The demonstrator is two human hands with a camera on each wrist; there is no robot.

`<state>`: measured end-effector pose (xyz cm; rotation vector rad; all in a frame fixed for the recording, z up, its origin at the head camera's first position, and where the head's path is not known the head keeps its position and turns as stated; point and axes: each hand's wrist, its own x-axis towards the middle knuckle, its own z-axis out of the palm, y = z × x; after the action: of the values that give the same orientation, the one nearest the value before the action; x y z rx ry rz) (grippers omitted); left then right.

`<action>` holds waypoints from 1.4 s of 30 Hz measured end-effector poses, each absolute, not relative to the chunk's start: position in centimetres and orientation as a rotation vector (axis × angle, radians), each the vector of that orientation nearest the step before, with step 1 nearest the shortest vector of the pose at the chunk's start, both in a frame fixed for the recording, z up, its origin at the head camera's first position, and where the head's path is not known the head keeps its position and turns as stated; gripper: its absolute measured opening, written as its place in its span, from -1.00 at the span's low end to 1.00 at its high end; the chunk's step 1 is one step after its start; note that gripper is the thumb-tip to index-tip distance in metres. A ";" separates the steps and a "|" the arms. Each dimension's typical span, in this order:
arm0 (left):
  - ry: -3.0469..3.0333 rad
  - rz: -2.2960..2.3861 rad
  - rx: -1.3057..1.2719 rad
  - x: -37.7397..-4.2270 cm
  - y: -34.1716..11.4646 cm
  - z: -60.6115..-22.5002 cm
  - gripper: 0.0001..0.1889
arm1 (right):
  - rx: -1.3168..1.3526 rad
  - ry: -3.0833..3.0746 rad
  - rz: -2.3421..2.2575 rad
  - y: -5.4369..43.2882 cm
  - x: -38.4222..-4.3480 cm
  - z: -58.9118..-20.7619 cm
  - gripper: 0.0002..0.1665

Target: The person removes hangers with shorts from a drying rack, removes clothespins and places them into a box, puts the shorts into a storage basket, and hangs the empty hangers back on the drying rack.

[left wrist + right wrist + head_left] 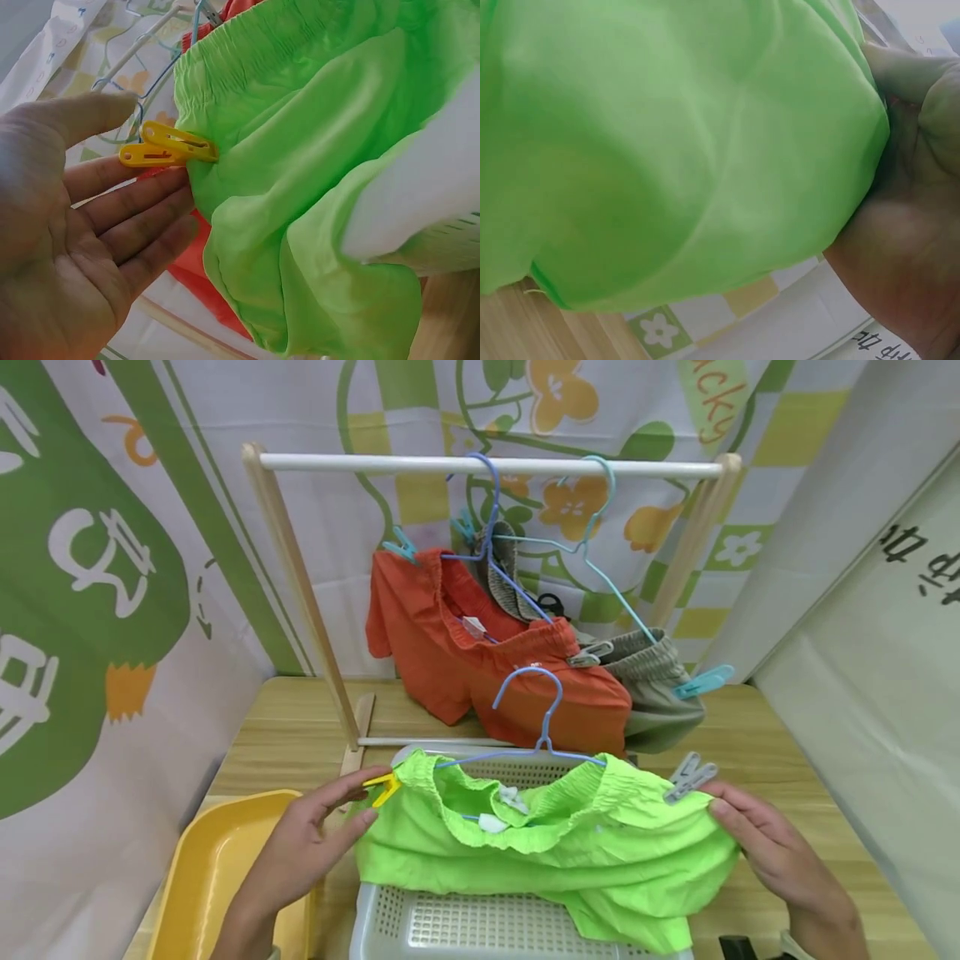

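Observation:
Bright green shorts (540,860) hang from a blue hanger (546,727) at waist height over a white basket. A yellow clothespin (169,146) clips their left waistband corner. My left hand (318,827) is beside that clothespin, its fingers extended behind it and its thumb apart from it in the left wrist view (67,232). A grey clothespin (688,779) is clipped at the right side of the waistband. Just beyond it, my right hand (772,843) pinches the shorts' right edge between thumb and fingers. In the right wrist view, green cloth hides most of its fingers.
Behind stands a rack with a white rail (420,463), holding orange-red shorts (450,643) and grey-green shorts (660,693) on hangers. The white basket (480,927) lies under the green shorts. A yellow tray (202,860) is at left on the wooden table (795,760).

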<state>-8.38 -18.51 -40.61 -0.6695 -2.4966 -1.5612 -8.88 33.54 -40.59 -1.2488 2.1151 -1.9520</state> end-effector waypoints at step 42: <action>-2.342 -1.285 -0.765 -8.9 -18.2 -40.8 -0.56 | -1.215 2.105 -1.999 33.6 -8.8 -41.1 -0.40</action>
<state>-8.88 -18.21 -40.77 -0.7649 -2.3418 -1.2845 -8.79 33.56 -41.14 -1.2153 2.1047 -1.9995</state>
